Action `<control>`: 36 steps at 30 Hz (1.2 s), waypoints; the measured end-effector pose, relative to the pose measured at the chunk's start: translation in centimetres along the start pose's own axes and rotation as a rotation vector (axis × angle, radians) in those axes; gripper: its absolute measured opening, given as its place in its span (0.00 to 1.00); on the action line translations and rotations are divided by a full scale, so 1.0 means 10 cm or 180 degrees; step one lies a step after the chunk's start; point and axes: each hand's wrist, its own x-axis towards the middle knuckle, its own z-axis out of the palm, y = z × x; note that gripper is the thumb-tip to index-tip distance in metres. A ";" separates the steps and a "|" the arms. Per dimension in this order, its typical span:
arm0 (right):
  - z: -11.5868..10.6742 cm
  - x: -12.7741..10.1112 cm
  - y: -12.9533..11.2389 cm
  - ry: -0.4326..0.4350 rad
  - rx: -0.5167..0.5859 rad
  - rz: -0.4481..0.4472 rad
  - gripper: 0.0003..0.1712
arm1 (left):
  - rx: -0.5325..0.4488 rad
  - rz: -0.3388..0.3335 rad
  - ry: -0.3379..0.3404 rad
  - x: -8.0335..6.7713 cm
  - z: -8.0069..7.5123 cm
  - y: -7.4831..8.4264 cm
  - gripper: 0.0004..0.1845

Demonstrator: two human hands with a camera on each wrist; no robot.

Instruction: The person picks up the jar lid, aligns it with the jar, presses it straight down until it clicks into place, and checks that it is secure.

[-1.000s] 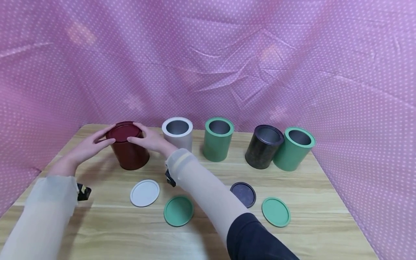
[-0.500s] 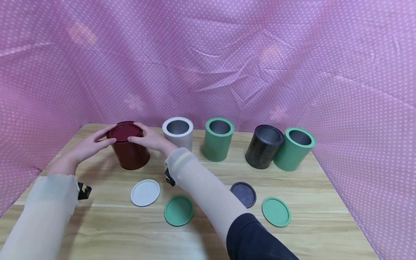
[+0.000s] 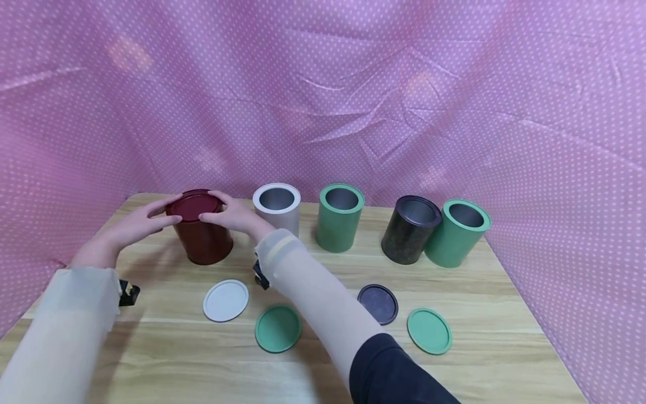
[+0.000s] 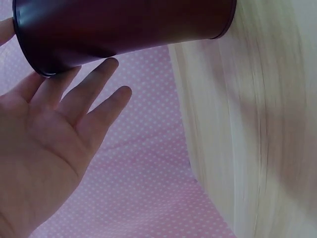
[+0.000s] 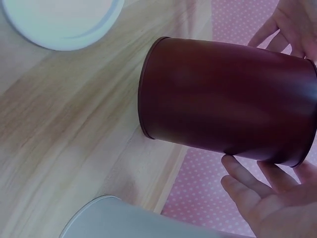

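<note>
A dark red can (image 3: 206, 244) stands at the left of the wooden table with a matching red lid (image 3: 193, 207) over its mouth. My left hand (image 3: 128, 227) is at its left side and my right hand (image 3: 237, 216) at its right. Both thumbs rest near the front of the lid's edge, and the forefingers reach to the back of the rim. In the left wrist view the fingers (image 4: 91, 91) are spread and fairly straight, some tips against the can wall. The right wrist view shows extended fingers (image 5: 247, 186) touching the can's side from below.
A white can (image 3: 277, 216), a green can (image 3: 338, 230), a dark brown-black can (image 3: 404, 241) and another green can (image 3: 449, 247) stand lidless along the back. A white lid (image 3: 225, 301), green lid (image 3: 277, 328), dark lid (image 3: 377, 304) and second green lid (image 3: 429, 331) lie in front. Pink dotted cloth (image 3: 323, 101) surrounds the table.
Almost nothing moves. Both hands stay on the red can's rim, and the whole head view shifts very slightly.
</note>
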 end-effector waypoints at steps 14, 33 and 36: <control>0.09 0.11 0.00 0.0101 -0.0280 -0.0051 0.38 | -0.0161 0.0119 -0.0045 0.02 -0.07 -0.12 0.37; 0.08 0.05 0.04 0.0181 -0.0203 0.0098 0.38 | -0.0233 0.0208 -0.0001 0.08 0.02 -0.11 0.38; 0.08 0.04 0.06 0.0137 -0.0191 0.0078 0.38 | -0.0051 0.0159 0.0018 0.06 0.01 -0.11 0.38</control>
